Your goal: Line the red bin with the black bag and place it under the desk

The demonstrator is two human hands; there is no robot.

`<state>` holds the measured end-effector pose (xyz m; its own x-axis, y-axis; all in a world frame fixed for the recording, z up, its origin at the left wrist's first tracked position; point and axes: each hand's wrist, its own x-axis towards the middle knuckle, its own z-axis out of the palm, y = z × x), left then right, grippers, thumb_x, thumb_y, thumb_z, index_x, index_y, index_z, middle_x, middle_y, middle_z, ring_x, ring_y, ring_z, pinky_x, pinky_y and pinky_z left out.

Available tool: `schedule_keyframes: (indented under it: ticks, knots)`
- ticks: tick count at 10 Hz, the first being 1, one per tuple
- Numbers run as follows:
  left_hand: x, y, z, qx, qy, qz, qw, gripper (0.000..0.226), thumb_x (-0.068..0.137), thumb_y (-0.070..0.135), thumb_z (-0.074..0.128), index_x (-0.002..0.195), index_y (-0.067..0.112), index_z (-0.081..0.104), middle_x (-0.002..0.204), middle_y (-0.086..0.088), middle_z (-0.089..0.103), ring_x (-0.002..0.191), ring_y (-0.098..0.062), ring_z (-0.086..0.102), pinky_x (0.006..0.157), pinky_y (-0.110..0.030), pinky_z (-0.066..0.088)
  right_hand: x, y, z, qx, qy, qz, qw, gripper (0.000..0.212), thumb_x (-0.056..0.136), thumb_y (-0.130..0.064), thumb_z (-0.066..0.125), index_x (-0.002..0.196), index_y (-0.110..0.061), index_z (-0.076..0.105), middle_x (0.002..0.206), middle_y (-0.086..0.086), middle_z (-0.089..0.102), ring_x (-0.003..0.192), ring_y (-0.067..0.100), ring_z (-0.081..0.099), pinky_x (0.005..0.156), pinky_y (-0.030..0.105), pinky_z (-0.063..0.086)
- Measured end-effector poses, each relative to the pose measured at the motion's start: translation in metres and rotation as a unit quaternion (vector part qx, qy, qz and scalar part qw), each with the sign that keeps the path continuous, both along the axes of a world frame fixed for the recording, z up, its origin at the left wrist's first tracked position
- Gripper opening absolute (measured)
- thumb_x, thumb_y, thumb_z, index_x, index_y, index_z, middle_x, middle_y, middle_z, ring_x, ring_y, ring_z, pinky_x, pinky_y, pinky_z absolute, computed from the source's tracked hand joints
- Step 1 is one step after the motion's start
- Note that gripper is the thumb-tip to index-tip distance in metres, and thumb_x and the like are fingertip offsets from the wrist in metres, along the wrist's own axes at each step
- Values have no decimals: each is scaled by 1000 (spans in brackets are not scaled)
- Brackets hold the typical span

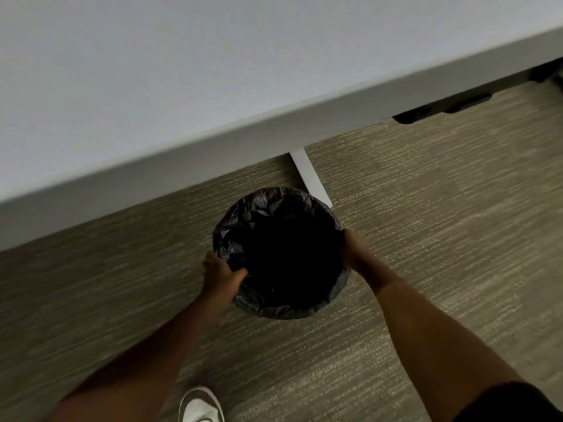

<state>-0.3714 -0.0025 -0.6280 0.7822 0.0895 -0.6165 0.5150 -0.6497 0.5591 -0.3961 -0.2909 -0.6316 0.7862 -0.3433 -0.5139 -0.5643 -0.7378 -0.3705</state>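
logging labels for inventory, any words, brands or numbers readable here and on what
None: no text can be read in this view.
black bag: plain, no print showing; it hides the bin.
desk: bare surface, no label.
white shoe: no visible brand.
dark fittings under the desk: too blurred to tell.

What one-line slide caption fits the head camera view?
Both hands, left and right, grip the rim of the bin lined with a black bag, just in front of the desk edge.

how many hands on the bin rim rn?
2. Left hand grips the near-left rim of the bag-lined bin, thumb inside; right hand holds the right rim. No fingers counted; some are hidden behind the bag.
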Motion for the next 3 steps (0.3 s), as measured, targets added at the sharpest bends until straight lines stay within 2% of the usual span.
schedule_keyframes:
  ticks: [1, 2, 3]
  knots:
    - [-16, 5, 10, 100, -33, -132, 986, 99, 80, 36, 70, 146, -2, 6, 150, -26, 23, 137, -43, 27, 109, -51, 35, -14, 12, 5, -19, 33, -12, 999, 87, 90, -41, 56, 146, 7, 10, 150, 33, 25, 138, 46, 28, 110, 49, 28]
    - [-45, 15, 34, 261, -165, -321, 895, 95, 82, 47, 57, 146, -7, 11, 153, -35, 20, 140, -50, 22, 108, -55, 35, -39, 30, 31, -76, 3, 21, 997, 108, 82, -66, 47, 148, -9, -16, 158, 24, -14, 145, 41, -14, 114, 63, 8]
    - [-76, 16, 65, 292, -269, -380, 836, 77, 83, 36, 46, 142, -10, 27, 150, -38, 22, 139, -55, 21, 108, -61, 33, -67, 41, 65, -189, -75, 102, 974, 107, 79, -78, 28, 148, -7, -15, 157, 24, -15, 145, 41, -16, 114, 65, 7]
